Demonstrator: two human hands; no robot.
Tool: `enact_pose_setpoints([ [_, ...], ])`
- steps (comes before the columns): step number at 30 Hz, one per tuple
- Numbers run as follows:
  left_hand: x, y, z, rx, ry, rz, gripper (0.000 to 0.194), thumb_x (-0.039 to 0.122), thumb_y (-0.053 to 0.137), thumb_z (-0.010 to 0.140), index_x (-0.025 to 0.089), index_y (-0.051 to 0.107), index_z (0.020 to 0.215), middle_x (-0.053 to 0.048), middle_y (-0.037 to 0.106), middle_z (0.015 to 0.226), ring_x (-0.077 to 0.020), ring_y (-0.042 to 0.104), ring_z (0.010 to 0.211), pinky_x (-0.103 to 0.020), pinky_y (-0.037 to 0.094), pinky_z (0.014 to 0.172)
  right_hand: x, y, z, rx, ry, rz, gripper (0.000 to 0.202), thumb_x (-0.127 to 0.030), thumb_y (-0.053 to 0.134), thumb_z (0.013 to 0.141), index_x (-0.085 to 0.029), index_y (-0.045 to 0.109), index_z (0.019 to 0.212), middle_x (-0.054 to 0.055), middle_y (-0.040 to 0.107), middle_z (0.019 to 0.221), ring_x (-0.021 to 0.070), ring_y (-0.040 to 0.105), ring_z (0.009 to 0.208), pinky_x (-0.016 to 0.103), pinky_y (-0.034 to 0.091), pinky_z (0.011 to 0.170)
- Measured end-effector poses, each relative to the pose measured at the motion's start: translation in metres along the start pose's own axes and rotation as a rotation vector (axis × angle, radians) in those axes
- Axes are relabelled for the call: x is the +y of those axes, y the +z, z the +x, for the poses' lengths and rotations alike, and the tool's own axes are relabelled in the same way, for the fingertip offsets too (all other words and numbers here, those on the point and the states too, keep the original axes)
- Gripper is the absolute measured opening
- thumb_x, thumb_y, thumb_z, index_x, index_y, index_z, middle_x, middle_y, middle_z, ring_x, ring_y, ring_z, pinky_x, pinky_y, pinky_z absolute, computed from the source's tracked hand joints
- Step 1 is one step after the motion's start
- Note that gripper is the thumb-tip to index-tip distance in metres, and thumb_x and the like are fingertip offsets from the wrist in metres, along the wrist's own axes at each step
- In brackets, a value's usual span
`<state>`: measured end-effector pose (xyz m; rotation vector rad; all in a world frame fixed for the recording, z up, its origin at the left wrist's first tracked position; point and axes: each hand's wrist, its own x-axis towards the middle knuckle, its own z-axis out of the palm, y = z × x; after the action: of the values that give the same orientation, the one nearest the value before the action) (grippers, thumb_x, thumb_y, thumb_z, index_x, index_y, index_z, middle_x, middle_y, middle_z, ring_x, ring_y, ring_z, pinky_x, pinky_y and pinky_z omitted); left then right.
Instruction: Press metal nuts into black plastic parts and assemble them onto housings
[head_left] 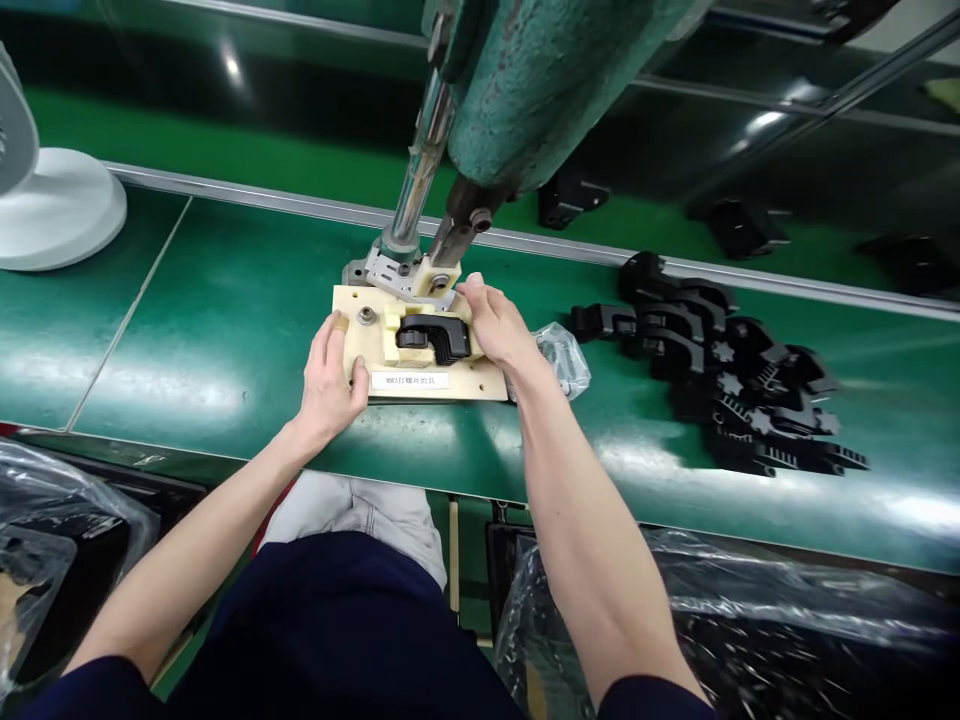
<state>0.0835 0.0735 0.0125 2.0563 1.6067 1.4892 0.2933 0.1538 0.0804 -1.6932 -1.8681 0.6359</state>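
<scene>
A cream fixture plate [345, 385] with a printed label lies beneath the press. In its raised yellow nest [390, 345] sits a curved black plastic part [450, 335] with ribs. My left hand [326, 375] rests on the plate's left end, thumb and fingers apart. At the right end, my right hand [495, 325] bends over the edge beside the nest, its fingers drawn together next to the metal press foot [435, 290]; what its fingertips hold, if anything, is hidden.
A green press column [555, 90] looms over the plate. A clear plastic bag [562, 360] lies beside my right wrist, with a pile of black parts [697, 340] farther right. A white stand base [60, 210] is at left. Plastic-lined bins [720, 590] flank my lap.
</scene>
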Motion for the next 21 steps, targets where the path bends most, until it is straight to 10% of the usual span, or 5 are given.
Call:
enact_pose_setpoints([
  [4,-0.006,-0.007,0.003,0.039,0.016,0.072,0.047,0.020,0.041,0.083,0.006,0.047,0.128,-0.021,0.059,0.123,-0.0271,0.056,0.118,-0.042,0.047,0.102,-0.014,0.007,-0.003,0.030,0.049,-0.075,0.068,-0.070,0.015,0.093,-0.021,0.046,0.059,0.005,0.054,0.063,0.0196,0.055,0.068,0.032,0.040,0.068],
  [9,-0.011,-0.023,0.006,0.001,0.010,0.087,0.045,0.017,0.037,0.085,0.007,0.047,0.128,-0.020,0.060,0.123,-0.0252,0.058,0.116,-0.039,0.047,0.100,-0.018,0.022,-0.014,0.186,0.016,0.029,0.056,-0.059,0.028,0.096,-0.021,0.042,0.058,0.003,0.050,0.062,0.0184,0.054,0.074,0.031,0.040,0.075],
  [15,-0.007,-0.045,-0.003,-0.034,0.047,0.113,0.050,0.019,0.050,0.083,0.007,0.047,0.131,-0.022,0.057,0.127,-0.0297,0.054,0.121,-0.044,0.046,0.101,0.005,-0.027,-0.061,0.447,0.042,-0.142,0.034,-0.039,0.041,0.094,-0.017,0.060,0.076,0.007,0.063,0.080,0.0181,0.059,0.080,0.031,0.043,0.077],
  [21,0.009,-0.061,-0.054,0.110,0.055,0.077,0.055,0.013,0.066,0.069,0.007,0.059,0.124,-0.023,0.065,0.117,-0.0369,0.060,0.111,-0.050,0.048,0.096,0.032,-0.062,-0.091,0.001,0.369,-0.461,0.013,-0.023,0.056,0.082,-0.019,0.068,0.083,0.007,0.069,0.087,0.0201,0.062,0.083,0.028,0.044,0.070],
])
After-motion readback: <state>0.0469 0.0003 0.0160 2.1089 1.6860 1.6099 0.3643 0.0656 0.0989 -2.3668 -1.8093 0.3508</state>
